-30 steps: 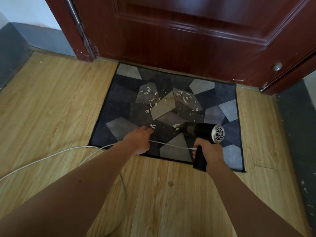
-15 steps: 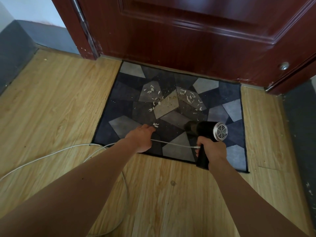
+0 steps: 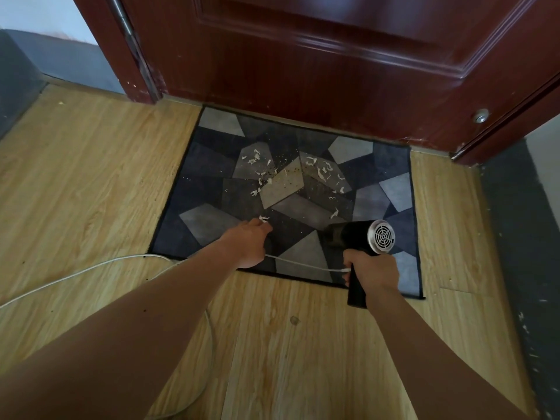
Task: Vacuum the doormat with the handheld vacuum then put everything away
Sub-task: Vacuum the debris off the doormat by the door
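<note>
- As I look down, one doormat (image 3: pixel 206 165) strewn with scraps (image 3: pixel 321 172) lies on the wooden floor (image 3: pixel 91 177) before the door (image 3: pixel 303 71).
- One handheld vacuum (image 3: pixel 348 234) sits above the doormat's near right corner, my right hand (image 3: pixel 374 268) wrapped round its handle.
- My left hand (image 3: pixel 245 244) curls round one white cable (image 3: pixel 303 263) at the doormat's near edge.

- You have no text, label, brand or number that can be read anywhere in your view.
- Your handheld vacuum (image 3: pixel 353 237) shows no legible marking on its black body.
</note>
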Action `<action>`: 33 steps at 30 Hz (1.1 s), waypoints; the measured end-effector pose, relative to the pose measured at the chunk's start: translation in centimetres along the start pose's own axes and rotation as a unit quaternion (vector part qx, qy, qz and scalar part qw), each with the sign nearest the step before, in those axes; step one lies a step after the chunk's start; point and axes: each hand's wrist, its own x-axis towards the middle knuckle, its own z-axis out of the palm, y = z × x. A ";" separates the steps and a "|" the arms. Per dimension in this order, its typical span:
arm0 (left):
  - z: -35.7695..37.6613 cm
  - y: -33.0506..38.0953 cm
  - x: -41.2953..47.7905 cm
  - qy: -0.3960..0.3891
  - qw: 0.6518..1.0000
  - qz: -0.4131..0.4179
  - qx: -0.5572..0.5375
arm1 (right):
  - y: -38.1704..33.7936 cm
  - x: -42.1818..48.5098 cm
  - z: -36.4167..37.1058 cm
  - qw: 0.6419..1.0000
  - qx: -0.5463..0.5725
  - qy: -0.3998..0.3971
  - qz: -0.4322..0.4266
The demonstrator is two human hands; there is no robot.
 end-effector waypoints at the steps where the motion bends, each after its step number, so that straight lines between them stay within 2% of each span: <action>1: 0.0 0.1 0.0 -0.001 1.000 0.001 0.000 | 0.2 -0.2 0.0 1.000 0.001 0.002 0.001; 15: -1.0 -1.2 -1.1 0.044 0.999 -0.016 -0.004 | -0.7 -1.9 2.1 0.998 -0.030 -0.046 -0.021; 28: -1.7 -3.2 -1.9 0.059 0.997 -0.040 -0.041 | -2.9 -1.8 4.4 0.996 -0.061 -0.028 -0.063; 33: -1.8 -3.8 -1.9 0.064 0.996 -0.050 -0.039 | -3.2 -2.7 5.1 0.995 -0.046 -0.061 -0.058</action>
